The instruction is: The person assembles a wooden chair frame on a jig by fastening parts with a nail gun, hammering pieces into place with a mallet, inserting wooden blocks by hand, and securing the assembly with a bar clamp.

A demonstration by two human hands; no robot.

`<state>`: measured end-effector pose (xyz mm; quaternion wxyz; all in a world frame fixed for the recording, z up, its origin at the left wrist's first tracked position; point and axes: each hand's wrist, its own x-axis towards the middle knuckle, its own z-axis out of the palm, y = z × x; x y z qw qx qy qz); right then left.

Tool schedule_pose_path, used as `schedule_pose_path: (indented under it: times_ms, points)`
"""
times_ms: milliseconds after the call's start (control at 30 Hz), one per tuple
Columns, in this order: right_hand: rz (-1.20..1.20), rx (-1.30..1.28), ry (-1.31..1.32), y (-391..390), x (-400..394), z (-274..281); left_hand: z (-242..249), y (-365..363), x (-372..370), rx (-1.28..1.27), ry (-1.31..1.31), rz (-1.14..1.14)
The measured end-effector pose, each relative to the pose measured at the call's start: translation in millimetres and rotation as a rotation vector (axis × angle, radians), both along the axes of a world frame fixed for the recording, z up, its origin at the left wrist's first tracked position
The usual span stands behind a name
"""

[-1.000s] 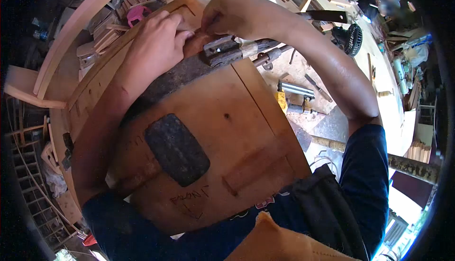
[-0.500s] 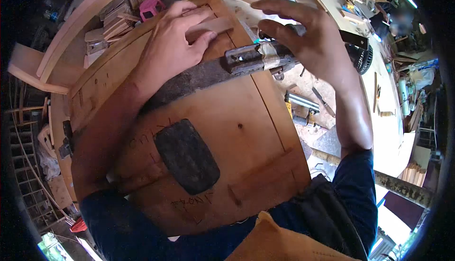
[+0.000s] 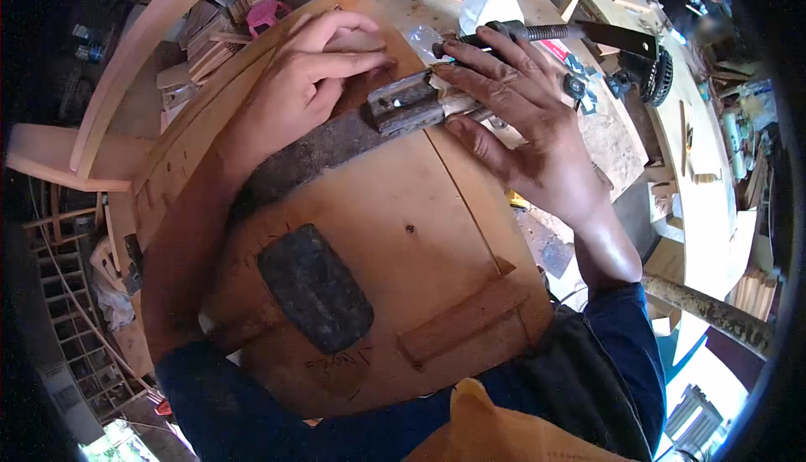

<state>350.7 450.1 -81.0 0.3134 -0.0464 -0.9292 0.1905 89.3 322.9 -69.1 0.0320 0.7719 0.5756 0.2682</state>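
A curved wooden panel [image 3: 403, 286] with dark pencil marks lies in front of me. Across it runs a dark bar clamp [image 3: 315, 151], with its jaw block near the panel's right edge. My right hand [image 3: 529, 118] has its fingers over the clamp's right end, beside a threaded screw. On the far side of the bar, my left hand [image 3: 294, 84] is closed at the panel's upper edge, around a small wooden block that its fingers mostly hide. A dark, heavy-looking rectangular block [image 3: 315, 288] with rounded corners rests on the panel, nearer to my body.
A curved wooden frame piece [image 3: 138, 51] rises at the left. Behind are a white jug [image 3: 495, 5], a pink stool [image 3: 267, 15] and stacked wood strips [image 3: 210, 46]. A pale worktop [image 3: 701, 210] and a rusty pipe [image 3: 714, 309] are to the right.
My right hand has come down from above the clamp onto its end. My left fingers have curled further over the small wooden block. The view has shifted slightly, and the white jug now shows.
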Motion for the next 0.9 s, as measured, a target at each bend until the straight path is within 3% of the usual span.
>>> schedule_pose_path:
  times_ms: [133,267,567,733,800,900]
  points:
    - [-0.009,0.007,0.058,-3,-2,-6,-2,3,-2,0.044,-0.017,-0.004]
    - [0.008,0.01,0.097,-1,-3,-12,5,-3,1,0.063,-0.304,0.146]
    - [-0.02,-0.229,0.213,-9,40,-9,85,-92,3,0.059,0.149,0.41]
    - [0.054,-0.687,0.316,-31,83,-27,103,-161,50,-0.02,0.443,0.546]
    - [0.073,-0.737,0.313,-36,103,-34,110,-184,75,-0.1,0.612,0.552]
    - [0.088,-0.83,0.31,-48,126,-38,112,-217,120,-0.176,0.597,0.554]
